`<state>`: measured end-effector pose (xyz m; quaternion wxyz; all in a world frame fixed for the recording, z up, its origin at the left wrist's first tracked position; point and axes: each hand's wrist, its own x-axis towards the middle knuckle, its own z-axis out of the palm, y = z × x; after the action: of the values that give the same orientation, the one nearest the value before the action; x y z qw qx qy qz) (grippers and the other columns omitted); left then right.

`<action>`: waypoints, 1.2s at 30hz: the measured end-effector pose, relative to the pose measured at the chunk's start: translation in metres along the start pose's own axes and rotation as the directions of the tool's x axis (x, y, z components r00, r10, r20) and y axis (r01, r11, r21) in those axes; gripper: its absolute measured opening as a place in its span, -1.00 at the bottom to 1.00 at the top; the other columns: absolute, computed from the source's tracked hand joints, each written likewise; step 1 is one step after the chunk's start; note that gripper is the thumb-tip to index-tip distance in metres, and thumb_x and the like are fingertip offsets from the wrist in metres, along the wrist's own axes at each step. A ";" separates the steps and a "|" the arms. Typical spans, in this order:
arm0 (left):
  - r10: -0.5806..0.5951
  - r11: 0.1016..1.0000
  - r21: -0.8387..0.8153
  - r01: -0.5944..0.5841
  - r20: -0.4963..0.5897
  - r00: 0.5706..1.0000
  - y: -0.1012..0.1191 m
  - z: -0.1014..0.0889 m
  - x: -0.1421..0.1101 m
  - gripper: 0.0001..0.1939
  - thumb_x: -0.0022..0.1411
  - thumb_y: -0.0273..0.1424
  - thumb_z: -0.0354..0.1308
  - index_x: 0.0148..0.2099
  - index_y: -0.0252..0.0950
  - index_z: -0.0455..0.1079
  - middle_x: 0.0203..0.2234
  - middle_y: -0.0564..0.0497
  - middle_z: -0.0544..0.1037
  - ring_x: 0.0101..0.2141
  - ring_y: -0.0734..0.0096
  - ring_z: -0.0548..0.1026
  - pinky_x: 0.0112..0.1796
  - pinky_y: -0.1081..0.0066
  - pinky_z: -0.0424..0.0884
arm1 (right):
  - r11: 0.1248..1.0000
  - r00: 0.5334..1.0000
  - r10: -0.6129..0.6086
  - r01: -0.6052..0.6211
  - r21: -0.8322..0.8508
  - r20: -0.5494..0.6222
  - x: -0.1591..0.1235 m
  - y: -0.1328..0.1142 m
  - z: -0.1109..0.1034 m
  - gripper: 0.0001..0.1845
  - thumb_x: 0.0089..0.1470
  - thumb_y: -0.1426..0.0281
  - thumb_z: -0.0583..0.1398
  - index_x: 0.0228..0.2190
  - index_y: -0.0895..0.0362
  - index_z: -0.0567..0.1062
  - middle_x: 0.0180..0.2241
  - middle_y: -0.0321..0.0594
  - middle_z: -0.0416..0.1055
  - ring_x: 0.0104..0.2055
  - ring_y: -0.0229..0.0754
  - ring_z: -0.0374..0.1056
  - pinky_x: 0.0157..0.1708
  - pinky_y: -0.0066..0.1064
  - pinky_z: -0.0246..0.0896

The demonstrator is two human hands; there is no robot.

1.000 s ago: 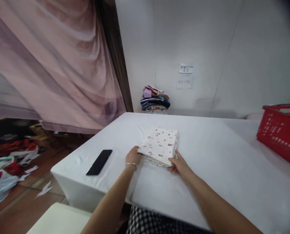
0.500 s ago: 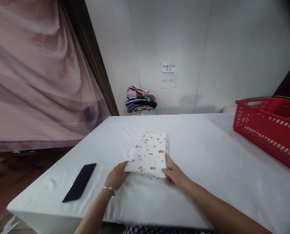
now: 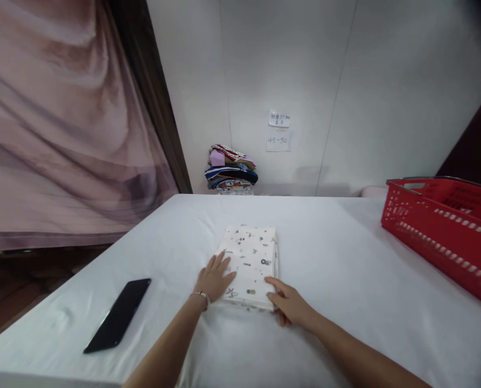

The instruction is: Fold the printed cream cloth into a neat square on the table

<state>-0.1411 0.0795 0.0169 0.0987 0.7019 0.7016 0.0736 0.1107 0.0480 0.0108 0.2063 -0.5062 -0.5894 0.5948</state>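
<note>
A folded white cloth (image 3: 250, 258) with small printed figures lies flat on the white-covered table in front of me. My left hand (image 3: 215, 277) rests on its near left part, palm down with the fingers spread. A bracelet circles that wrist. At the near right corner, my right hand (image 3: 286, 302) pinches the cloth's edge, thumb and index finger on top and the other fingers curled at the side. The far edge of the cloth is free of both hands.
A black phone (image 3: 118, 315) lies on the table (image 3: 337, 323) at the left. A red plastic basket (image 3: 438, 231) stands at the right. Behind the table is a stack of folded clothes (image 3: 232, 172), below paper signs (image 3: 278, 141) on the wall. A pink curtain (image 3: 62, 134) hangs at the left.
My left hand has left the cloth's near left corner and now lies flat on top of it. My right hand stays at the right corner. The view has shifted slightly.
</note>
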 end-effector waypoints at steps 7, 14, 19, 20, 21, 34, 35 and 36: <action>0.006 1.000 -0.011 -0.004 0.165 0.986 -0.013 -0.005 0.006 -0.31 0.10 0.05 -0.16 0.24 -0.07 -0.04 0.26 0.10 -0.22 0.22 0.15 -0.21 0.09 0.07 -0.01 | 0.983 0.994 0.075 -0.060 -0.172 0.083 -0.002 -0.005 -0.008 -0.42 0.10 0.18 0.00 0.15 -0.01 0.07 -0.66 -0.39 0.31 -0.74 -0.37 0.18 -0.71 -0.57 0.04; 0.079 0.995 0.047 -0.087 0.161 0.984 0.011 -0.029 0.040 -0.22 0.08 0.14 -0.28 0.25 -0.15 -0.06 0.26 0.00 -0.20 0.22 0.12 -0.23 0.12 0.02 -0.17 | 0.642 0.979 -0.178 0.194 -0.742 0.103 -0.011 -0.052 -0.035 -0.49 0.05 0.13 0.04 0.01 0.04 0.34 -0.33 -0.14 0.47 -0.29 -0.08 0.36 -0.26 -0.31 0.18; 0.036 0.990 0.134 -0.048 0.092 0.995 0.020 0.000 0.046 -0.26 0.14 0.09 -0.37 0.27 -0.16 -0.13 0.26 0.04 -0.23 0.23 0.16 -0.31 0.11 -0.03 -0.22 | 0.494 0.856 -0.515 0.348 -0.797 0.055 0.034 -0.104 -0.039 -0.43 0.13 0.14 -0.10 0.14 0.08 0.12 0.07 -0.11 0.22 0.08 -0.10 0.13 0.00 -0.31 0.02; 0.032 0.990 0.136 -0.042 0.081 0.996 0.020 0.005 0.045 -0.26 0.14 0.08 -0.39 0.28 -0.16 -0.15 0.26 0.05 -0.23 0.23 0.17 -0.31 0.11 -0.03 -0.21 | 0.487 0.840 -0.539 0.365 -0.794 0.055 0.051 -0.109 -0.037 -0.39 0.13 0.12 -0.11 0.16 0.11 0.07 0.15 -0.12 0.10 0.16 -0.12 0.02 0.06 -0.32 -0.06; 0.033 0.990 0.138 -0.042 0.070 0.997 0.018 0.008 0.045 -0.26 0.14 0.09 -0.40 0.28 -0.15 -0.16 0.26 0.06 -0.23 0.23 0.17 -0.31 0.11 -0.03 -0.21 | 0.487 0.845 -0.533 0.348 -0.801 0.043 0.068 -0.110 -0.035 -0.35 0.12 0.10 -0.11 0.17 0.15 0.03 0.19 -0.11 -0.01 0.21 -0.12 -0.09 0.09 -0.33 -0.13; 0.000 0.999 0.046 -0.006 0.129 0.992 0.019 -0.001 0.066 -0.28 0.09 0.12 -0.27 0.22 -0.09 0.02 0.24 0.03 -0.07 0.22 0.09 -0.19 0.10 -0.07 -0.17 | 0.382 0.897 -0.417 0.024 -0.924 -0.149 0.164 -0.034 -0.026 -0.23 0.11 0.02 -0.16 0.15 0.33 0.07 0.22 0.07 -0.13 0.25 0.06 -0.30 0.15 -0.12 -0.48; 0.009 0.999 0.043 -0.013 0.078 0.997 0.023 -0.004 0.076 -0.29 0.11 0.10 -0.29 0.22 -0.10 0.04 0.24 0.02 -0.06 0.22 0.11 -0.20 0.11 -0.05 -0.20 | 0.372 0.885 -0.441 0.028 -0.928 -0.151 0.164 -0.034 -0.026 -0.24 0.11 0.02 -0.16 0.14 0.33 0.08 0.21 0.07 -0.12 0.25 0.06 -0.29 0.15 -0.12 -0.48; 0.023 0.998 0.050 -0.023 0.010 1.000 0.026 -0.006 0.086 -0.29 0.12 0.09 -0.31 0.23 -0.12 0.01 0.24 0.02 -0.07 0.22 0.13 -0.23 0.12 -0.02 -0.25 | 0.365 0.877 -0.456 0.029 -0.931 -0.151 0.163 -0.034 -0.026 -0.25 0.11 0.03 -0.15 0.14 0.33 0.09 0.21 0.08 -0.11 0.25 0.07 -0.28 0.15 -0.11 -0.47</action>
<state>-0.1169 0.1654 0.0259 0.0838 0.7126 0.6945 0.0539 0.0551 0.2058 -0.0118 0.0966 -0.5460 -0.8318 0.0266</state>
